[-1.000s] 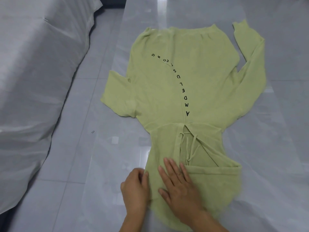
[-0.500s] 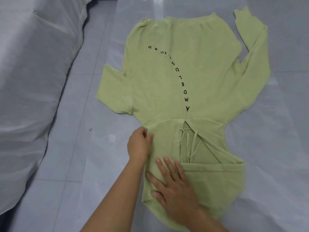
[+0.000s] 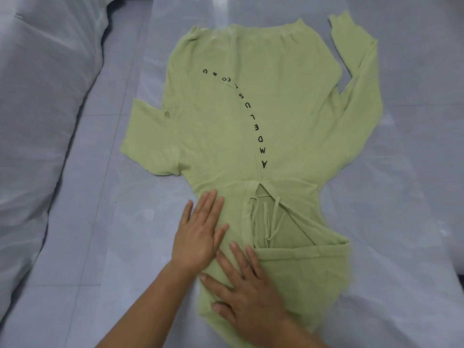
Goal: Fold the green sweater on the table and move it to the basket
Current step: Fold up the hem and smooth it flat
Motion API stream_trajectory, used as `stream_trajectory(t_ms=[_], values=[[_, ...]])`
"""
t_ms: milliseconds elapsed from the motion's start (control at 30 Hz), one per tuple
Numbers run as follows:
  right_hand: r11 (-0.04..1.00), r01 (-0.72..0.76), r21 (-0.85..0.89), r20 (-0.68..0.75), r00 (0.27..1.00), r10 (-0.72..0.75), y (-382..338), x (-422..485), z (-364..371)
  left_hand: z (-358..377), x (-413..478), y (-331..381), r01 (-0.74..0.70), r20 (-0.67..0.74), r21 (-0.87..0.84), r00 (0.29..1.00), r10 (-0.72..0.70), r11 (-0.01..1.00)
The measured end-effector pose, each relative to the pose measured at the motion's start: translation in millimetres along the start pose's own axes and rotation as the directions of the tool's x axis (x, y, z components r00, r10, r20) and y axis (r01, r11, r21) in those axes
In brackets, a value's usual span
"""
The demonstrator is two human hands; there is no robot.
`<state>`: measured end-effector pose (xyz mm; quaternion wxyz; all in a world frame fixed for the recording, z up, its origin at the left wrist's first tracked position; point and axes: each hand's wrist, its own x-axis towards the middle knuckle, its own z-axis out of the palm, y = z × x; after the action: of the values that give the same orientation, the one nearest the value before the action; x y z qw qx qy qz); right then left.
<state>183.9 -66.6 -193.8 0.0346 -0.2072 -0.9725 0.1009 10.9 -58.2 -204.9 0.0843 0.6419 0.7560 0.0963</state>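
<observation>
The green sweater (image 3: 251,121) lies spread flat on the table (image 3: 389,234), its black lettering curving down the middle. One sleeve is folded in at the left. The other sleeve bends up along the right side. A tied cord shows in a slit near the waist. My left hand (image 3: 200,232) rests flat, fingers spread, on the sweater's left waist edge. My right hand (image 3: 246,290) presses flat on the near part of the sweater. Neither hand grips cloth. No basket is in view.
The table is covered by a clear plastic sheet (image 3: 125,247). A large bundle wrapped in grey-white plastic (image 3: 37,121) lies along the left. Grey floor tiles (image 3: 426,71) show beyond the table on the right.
My left hand has opened from a closed pinch at the sweater's left edge and now lies flat with fingers spread. My right hand stays pressed on the near part.
</observation>
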Motion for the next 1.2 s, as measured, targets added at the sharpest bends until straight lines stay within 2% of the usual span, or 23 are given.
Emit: stream_trajectory(t_ms=[67,133,233,300,367,400,433,500,533,567,633,667,733,800,867,900,933,967,1000,1033,1067,1133,1200], values=[[1.000,-0.011,-0.001,0.009,1.000,0.011,0,0,-2,5,0,-5,0.051,0.035,0.025,0.998,-0.052,0.998],[0.998,-0.029,0.057,0.010,1.000,0.028,1,-3,-7,-4,1,-5,0.028,0.060,0.056,0.998,-0.032,0.998],[0.963,-0.114,0.244,-0.108,0.984,0.144,8,-9,-27,-22,4,19,0.053,-0.021,0.019,0.998,-0.052,0.998],[0.935,-0.159,0.317,-0.259,0.934,0.247,22,-23,-45,-27,6,54,0.001,-0.110,-0.085,0.994,-0.010,0.996],[0.884,-0.293,0.365,-0.311,0.856,0.413,48,-44,-57,-20,8,93,-0.106,-0.130,-0.126,0.988,0.089,0.986],[0.812,-0.422,0.403,-0.301,0.777,0.553,65,-55,-62,-12,7,109,-0.161,-0.106,-0.124,0.983,0.149,0.979],[0.694,-0.568,0.442,-0.270,0.654,0.707,83,-64,-64,-2,3,121,-0.219,-0.064,-0.112,0.975,0.213,0.969],[0.367,-0.757,0.541,-0.069,0.395,0.916,114,-75,-66,18,-8,132,-0.311,0.035,-0.040,0.949,0.312,0.950],[0.224,-0.776,0.590,0.077,0.330,0.941,124,-78,-68,24,-11,133,-0.322,0.056,-0.006,0.945,0.322,0.947],[0.130,-0.750,0.649,0.186,0.322,0.928,131,-80,-68,28,-12,133,-0.317,0.048,0.017,0.948,0.316,0.948],[0.095,-0.660,0.745,0.231,0.389,0.892,134,-82,-71,28,-18,134,-0.298,0.025,0.024,0.954,0.297,0.954],[0.157,-0.624,0.766,0.175,0.436,0.883,132,-82,-76,26,-22,135,-0.298,0.027,0.023,0.954,0.298,0.954],[0.393,-0.558,0.731,-0.027,0.552,0.834,121,-83,-79,24,-28,139,-0.326,0.039,0.027,0.945,0.325,0.945],[0.623,-0.453,0.638,-0.178,0.700,0.691,107,-85,-75,23,-31,139,-0.329,0.001,-0.018,0.944,0.329,0.944],[0.828,-0.314,0.464,-0.288,0.831,0.476,97,-86,-65,17,-29,137,-0.199,-0.109,-0.197,0.978,0.181,0.960],[0.894,-0.259,0.365,-0.327,0.864,0.384,94,-85,-59,7,-27,137,-0.068,-0.156,-0.335,0.988,0.015,0.940],[0.931,-0.222,0.291,-0.349,0.881,0.319,91,-83,-55,-2,-25,137,0.095,-0.144,-0.487,0.972,-0.187,0.868],[0.949,-0.195,0.247,-0.354,0.894,0.275,90,-82,-52,-12,-23,138,0.256,-0.050,-0.630,0.929,-0.368,0.733],[0.956,-0.188,0.226,-0.347,0.901,0.260,90,-81,-50,-19,-20,142,0.403,0.112,-0.724,0.869,-0.481,0.559],[0.958,-0.190,0.215,-0.337,0.906,0.255,90,-80,-48,-23,-13,145,0.520,0.270,-0.754,0.803,-0.532,0.401],[0.958,-0.191,0.215,-0.319,0.913,0.254,91,-79,-47,-23,-5,147,0.599,0.374,-0.734,0.750,-0.546,0.320],[0.954,-0.163,0.250,-0.303,0.923,0.237,91,-82,-44,-21,12,154,0.672,0.463,-0.654,0.719,-0.518,0.348],[0.944,-0.115,0.309,-0.277,0.939,0.205,93,-87,-46,-20,21,163,0.653,0.440,-0.644,0.743,-0.505,0.399]])
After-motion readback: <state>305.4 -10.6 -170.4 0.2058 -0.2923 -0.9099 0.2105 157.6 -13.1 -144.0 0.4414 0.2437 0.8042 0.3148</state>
